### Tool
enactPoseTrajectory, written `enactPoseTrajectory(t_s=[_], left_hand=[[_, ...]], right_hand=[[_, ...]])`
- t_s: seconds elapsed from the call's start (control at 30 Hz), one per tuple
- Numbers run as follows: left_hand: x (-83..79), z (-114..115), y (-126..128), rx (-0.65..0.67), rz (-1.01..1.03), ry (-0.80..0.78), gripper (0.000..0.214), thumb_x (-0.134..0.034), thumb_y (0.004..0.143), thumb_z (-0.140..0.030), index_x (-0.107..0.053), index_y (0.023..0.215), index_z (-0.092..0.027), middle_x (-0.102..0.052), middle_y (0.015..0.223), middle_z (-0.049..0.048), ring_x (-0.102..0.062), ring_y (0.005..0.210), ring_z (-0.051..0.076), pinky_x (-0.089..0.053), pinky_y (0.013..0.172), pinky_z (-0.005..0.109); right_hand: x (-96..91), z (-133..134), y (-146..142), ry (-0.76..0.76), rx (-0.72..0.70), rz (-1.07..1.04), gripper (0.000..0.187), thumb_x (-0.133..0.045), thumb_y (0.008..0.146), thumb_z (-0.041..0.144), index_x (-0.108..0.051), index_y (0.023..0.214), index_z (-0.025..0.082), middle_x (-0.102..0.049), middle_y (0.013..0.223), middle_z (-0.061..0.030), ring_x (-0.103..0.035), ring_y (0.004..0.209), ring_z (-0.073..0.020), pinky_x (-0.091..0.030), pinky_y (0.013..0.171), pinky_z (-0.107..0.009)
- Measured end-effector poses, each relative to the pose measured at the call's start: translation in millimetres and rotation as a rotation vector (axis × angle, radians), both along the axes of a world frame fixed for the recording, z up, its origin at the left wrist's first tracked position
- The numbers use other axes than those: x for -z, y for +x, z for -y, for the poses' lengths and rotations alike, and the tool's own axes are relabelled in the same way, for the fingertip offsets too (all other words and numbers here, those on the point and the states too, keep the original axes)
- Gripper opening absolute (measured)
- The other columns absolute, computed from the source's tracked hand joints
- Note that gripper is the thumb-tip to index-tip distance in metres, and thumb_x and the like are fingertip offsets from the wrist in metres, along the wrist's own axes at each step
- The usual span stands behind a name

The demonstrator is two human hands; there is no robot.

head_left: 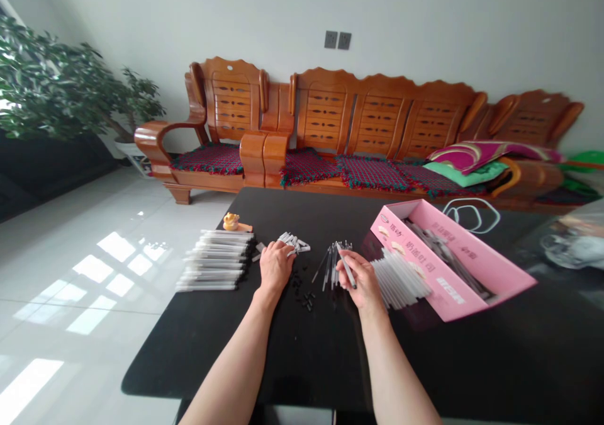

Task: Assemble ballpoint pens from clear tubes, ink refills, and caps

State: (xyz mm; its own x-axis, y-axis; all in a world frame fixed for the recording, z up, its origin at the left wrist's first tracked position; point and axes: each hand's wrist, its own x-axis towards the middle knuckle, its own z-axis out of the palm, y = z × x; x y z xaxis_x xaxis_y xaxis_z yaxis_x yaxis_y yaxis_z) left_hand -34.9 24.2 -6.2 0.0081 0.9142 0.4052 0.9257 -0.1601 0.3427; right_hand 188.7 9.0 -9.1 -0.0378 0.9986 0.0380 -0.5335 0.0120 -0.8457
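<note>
Several small black pieces (302, 298) lie nearest, on the black surface (306, 365), just below the left hand (276, 267). That hand's fingers (278, 252) curl down onto a small heap of pale parts (293, 243); whether they grip the heap or only touch it, I cannot tell. The right hand (363, 283) has its fingers (352, 264) closed in a pinch on a slim pen-like tube (346, 266), which tilts across them. Such tubes look light, stiff and smooth, so they could roll easily, and the thin ones may flex; the middle of the barrel seems the safest hold.

Just beyond, a bunch of thin dark rods (333, 264) stands between the hands. To the left lies a neat stack of clear pen barrels (214, 260), with a loose pile of similar barrels (401, 278) to the right, leaning against a pink cardboard carton (453, 258). The open carton holds a long mass of grey pens (438, 252). Farther back sit a small orange figurine (231, 222) and a white cord loop (469, 214), and a wooden sofa (377, 116) stands along the far wall.
</note>
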Motion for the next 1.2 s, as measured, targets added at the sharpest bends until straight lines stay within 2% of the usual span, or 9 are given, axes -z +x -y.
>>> enactPoseTrajectory(t_s=[0.17,0.3,0.37,0.47,0.6,0.77,0.9,1.2], left_hand=[[-0.8,-1.2,5.5,-0.02,-0.068,-0.032,0.013,-0.06,0.086,-0.022,-0.071,0.092,-0.024,-0.068,0.096,0.0054,-0.057,0.096,0.025,-0.039,0.084,0.037],[-1.9,0.7,6.3,-0.013,-0.11,-0.033,0.012,-0.058,0.088,-0.023,-0.069,0.09,-0.023,-0.067,0.098,0.0066,-0.055,0.096,0.025,-0.039,0.082,0.037],[-2.4,1.1,7.2,-0.004,-0.124,-0.038,0.01,-0.058,0.087,-0.023,-0.068,0.091,-0.022,-0.066,0.098,0.0071,-0.055,0.096,0.026,-0.039,0.082,0.038],[-2.7,1.6,9.0,0.012,-0.099,-0.028,0.008,-0.06,0.086,-0.022,-0.066,0.09,-0.022,-0.066,0.098,0.0083,-0.055,0.096,0.027,-0.04,0.082,0.038],[-3.9,4.8,11.6,0.081,0.124,0.053,0.008,-0.057,0.089,-0.022,-0.064,0.092,-0.021,-0.066,0.098,0.007,-0.057,0.096,0.025,-0.042,0.086,0.038],[-8.7,12.1,14.2,0.321,0.496,-0.004,0.009,-0.054,0.09,-0.019,-0.062,0.094,-0.021,-0.067,0.092,0.0017,-0.061,0.082,0.015,-0.047,0.08,0.028],[-10.6,15.0,17.3,0.402,0.586,-0.029,0.013,-0.054,0.089,-0.018,-0.066,0.095,-0.019,-0.066,0.088,0.0018,-0.058,0.074,0.013,-0.046,0.071,0.025],[-9.0,16.2,23.5,0.435,0.654,-0.079,0.013,-0.059,0.087,-0.019,-0.069,0.094,-0.019,-0.066,0.084,0.0017,-0.058,0.071,0.013,-0.046,0.067,0.024]], right_hand=[[2.0,-1.0,1.3,-0.022,-0.028,-0.056,0.026,-0.072,0.073,0.021,-0.073,0.098,0.014,-0.075,0.074,-0.0077,-0.07,0.057,-0.0173,-0.055,0.046,-0.023],[3.6,-3.4,1.2,-0.009,-0.001,-0.097,0.031,-0.076,0.069,0.015,-0.072,0.1,0.016,-0.077,0.081,-0.0065,-0.073,0.069,-0.0168,-0.06,0.06,-0.023],[3.0,-3.7,1.1,0.003,-0.008,-0.104,0.026,-0.076,0.074,0.02,-0.071,0.1,0.017,-0.077,0.081,-0.0065,-0.074,0.069,-0.017,-0.061,0.06,-0.024],[1.7,-3.2,0.8,0.036,-0.004,-0.108,0.022,-0.073,0.08,0.031,-0.072,0.096,0.016,-0.076,0.074,-0.0055,-0.07,0.056,-0.0159,-0.059,0.049,-0.025],[0.6,-1.3,-0.6,0.049,0.041,-0.061,0.021,-0.071,0.081,0.034,-0.074,0.088,0.014,-0.07,0.061,-0.0016,-0.06,0.04,-0.0113,-0.049,0.036,-0.021],[-0.8,1.0,-3.4,0.049,0.06,-0.002,0.016,-0.074,0.077,0.029,-0.07,0.085,0.016,-0.072,0.064,-0.0023,-0.065,0.045,-0.0141,-0.054,0.04,-0.024],[-1.7,1.5,-4.6,0.03,0.053,0.02,0.017,-0.074,0.077,0.029,-0.069,0.087,0.016,-0.073,0.067,-0.0035,-0.068,0.049,-0.0156,-0.057,0.043,-0.025],[-4.5,1.5,-9.1,-0.008,0.041,0.088,0.023,-0.077,0.075,0.033,-0.068,0.086,0.014,-0.074,0.066,-0.0048,-0.069,0.048,-0.0174,-0.058,0.043,-0.025]])
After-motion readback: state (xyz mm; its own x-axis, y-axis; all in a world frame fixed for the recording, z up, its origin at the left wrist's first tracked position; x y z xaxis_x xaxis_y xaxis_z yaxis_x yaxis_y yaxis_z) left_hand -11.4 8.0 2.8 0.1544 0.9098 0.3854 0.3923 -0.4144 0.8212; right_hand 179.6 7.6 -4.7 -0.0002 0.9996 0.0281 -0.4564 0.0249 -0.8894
